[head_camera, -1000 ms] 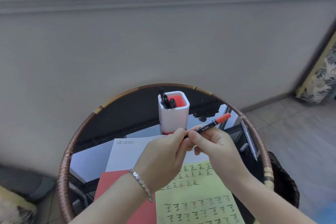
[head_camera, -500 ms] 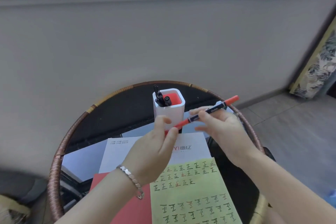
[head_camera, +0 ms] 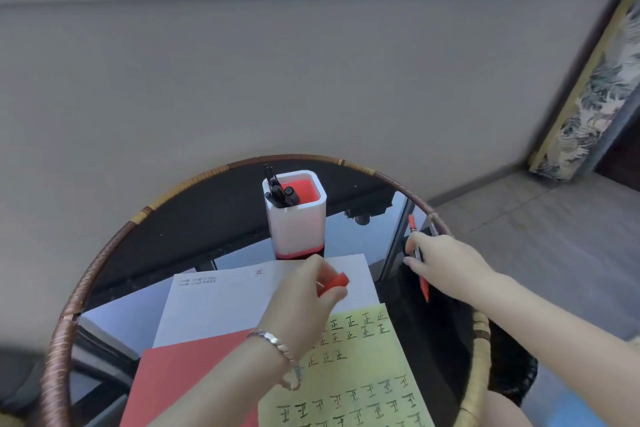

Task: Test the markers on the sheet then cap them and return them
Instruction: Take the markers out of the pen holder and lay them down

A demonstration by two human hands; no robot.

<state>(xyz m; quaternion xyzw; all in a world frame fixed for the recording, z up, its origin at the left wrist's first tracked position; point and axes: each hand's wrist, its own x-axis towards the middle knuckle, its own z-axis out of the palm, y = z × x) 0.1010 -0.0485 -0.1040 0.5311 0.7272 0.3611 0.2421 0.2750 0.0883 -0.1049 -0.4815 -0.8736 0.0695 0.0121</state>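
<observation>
Left hand (head_camera: pixel 304 308) pinches the red cap (head_camera: pixel 334 282); right hand (head_camera: pixel 446 263) grips the marker (head_camera: pixel 424 288) off right, lengthwise near-to-far, the yellow sheet (head_camera: pixel 363 374) nearer in, lower left.

left grip (head_camera: pixel 301 305) pinches red cap (head_camera: pixel 333 282) above white sheet (head_camera: pixel 225 302) | right grip (head_camera: pixel 446 263) holds red marker (head_camera: pixel 424 286) by table (head_camera: pixel 104 253) right rim, apart from cap | white pen holder (head_camera: pixel 298 222) far centre, black markers (head_camera: pixel 280 191) inside | yellow sheet (head_camera: pixel 367 374) near, rows of marks

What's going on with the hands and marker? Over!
Left hand grips red cap. Right hand holds red marker, cap off. Nothing between marker and yellow sheet.
</observation>
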